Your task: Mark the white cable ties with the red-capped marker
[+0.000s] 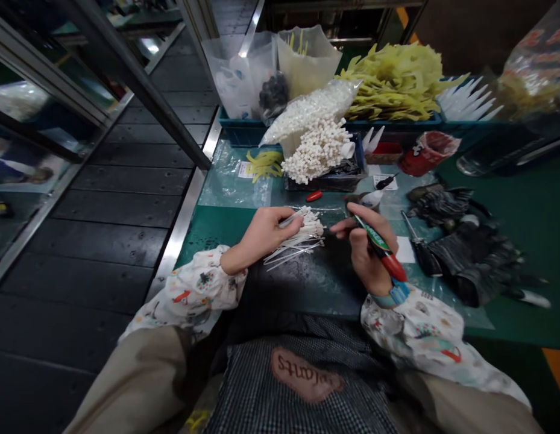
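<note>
My left hand (269, 234) is closed on a loose bundle of thin white stems (309, 232) with small blunt heads. Some of the stems rest on the dark green work surface below, their heads pointing right. In my right hand (364, 256) lies a slim tube with a green label and a red end (378, 244), its red end toward my wrist. The fingers of that hand reach left, close to the stem heads; whether they touch them I cannot tell. A small red piece (314, 196) lies just beyond the bundle.
A dark box (325, 182) beyond my hands carries many white stems (316, 150). Blue trays (246, 132) behind hold plastic bags and yellow leaf-like pieces (397, 84). On the right are a red cup (428, 154), a screwdriver (415, 232) and dark feathery pieces (474, 253). A metal post (148, 90) rises at left.
</note>
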`<move>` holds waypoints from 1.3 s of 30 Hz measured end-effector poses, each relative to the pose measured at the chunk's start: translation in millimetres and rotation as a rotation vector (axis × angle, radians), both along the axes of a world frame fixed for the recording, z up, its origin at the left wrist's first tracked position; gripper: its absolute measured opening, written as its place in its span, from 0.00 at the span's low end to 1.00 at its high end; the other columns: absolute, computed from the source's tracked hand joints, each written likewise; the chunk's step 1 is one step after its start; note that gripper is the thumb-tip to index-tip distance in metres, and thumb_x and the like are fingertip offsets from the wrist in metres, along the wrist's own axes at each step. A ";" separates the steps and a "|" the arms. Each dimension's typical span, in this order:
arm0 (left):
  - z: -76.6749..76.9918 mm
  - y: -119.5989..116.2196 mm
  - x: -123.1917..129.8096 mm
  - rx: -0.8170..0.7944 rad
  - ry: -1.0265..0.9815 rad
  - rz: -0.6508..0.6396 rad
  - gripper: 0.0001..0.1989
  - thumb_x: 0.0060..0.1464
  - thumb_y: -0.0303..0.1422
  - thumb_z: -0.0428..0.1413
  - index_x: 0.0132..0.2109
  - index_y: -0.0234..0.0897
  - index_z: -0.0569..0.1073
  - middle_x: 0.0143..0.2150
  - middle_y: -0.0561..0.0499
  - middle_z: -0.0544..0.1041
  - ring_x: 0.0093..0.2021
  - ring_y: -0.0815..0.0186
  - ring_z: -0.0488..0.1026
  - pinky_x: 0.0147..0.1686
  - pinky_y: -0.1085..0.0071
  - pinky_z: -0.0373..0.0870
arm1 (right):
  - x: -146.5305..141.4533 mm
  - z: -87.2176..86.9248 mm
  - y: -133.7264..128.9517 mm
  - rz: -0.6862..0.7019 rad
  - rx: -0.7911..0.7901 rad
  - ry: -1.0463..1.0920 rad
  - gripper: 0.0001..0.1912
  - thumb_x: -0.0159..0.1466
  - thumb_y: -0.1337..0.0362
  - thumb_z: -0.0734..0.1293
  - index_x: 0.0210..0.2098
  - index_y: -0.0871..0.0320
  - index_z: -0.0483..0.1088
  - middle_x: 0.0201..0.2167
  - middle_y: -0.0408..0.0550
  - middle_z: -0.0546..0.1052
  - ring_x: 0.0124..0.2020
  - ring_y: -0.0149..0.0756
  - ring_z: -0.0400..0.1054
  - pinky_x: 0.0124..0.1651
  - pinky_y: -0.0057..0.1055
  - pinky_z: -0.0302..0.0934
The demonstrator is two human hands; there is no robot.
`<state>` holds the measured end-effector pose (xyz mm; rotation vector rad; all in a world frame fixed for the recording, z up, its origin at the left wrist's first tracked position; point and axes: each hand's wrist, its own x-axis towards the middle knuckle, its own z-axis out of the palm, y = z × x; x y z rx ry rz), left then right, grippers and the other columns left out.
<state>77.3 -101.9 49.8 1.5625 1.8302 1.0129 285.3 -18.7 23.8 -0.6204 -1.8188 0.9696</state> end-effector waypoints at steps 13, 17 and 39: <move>-2.1 -0.5 6.0 -0.014 -0.030 -0.067 0.19 0.63 0.40 0.52 0.26 0.35 0.71 0.23 0.55 0.64 0.27 0.70 0.58 0.28 0.70 0.51 | -2.4 -0.4 -1.5 0.068 0.370 -0.086 0.11 0.65 0.68 0.71 0.46 0.49 0.72 0.32 0.42 0.79 0.30 0.36 0.75 0.33 0.34 0.70; -2.4 -0.5 7.3 -0.003 -0.050 -0.075 0.19 0.63 0.40 0.52 0.26 0.35 0.71 0.24 0.55 0.65 0.27 0.70 0.58 0.29 0.70 0.51 | -3.5 -1.9 0.1 0.056 0.384 -0.106 0.08 0.66 0.68 0.71 0.43 0.50 0.72 0.31 0.43 0.78 0.30 0.35 0.75 0.34 0.33 0.70; -0.7 -1.3 1.8 -0.038 0.022 -0.131 0.22 0.69 0.41 0.51 0.33 0.33 0.80 0.26 0.50 0.78 0.27 0.69 0.69 0.30 0.71 0.59 | -16.3 -14.1 8.4 0.127 -0.441 0.017 0.18 0.61 0.56 0.77 0.39 0.52 0.65 0.36 0.43 0.82 0.34 0.37 0.79 0.40 0.35 0.76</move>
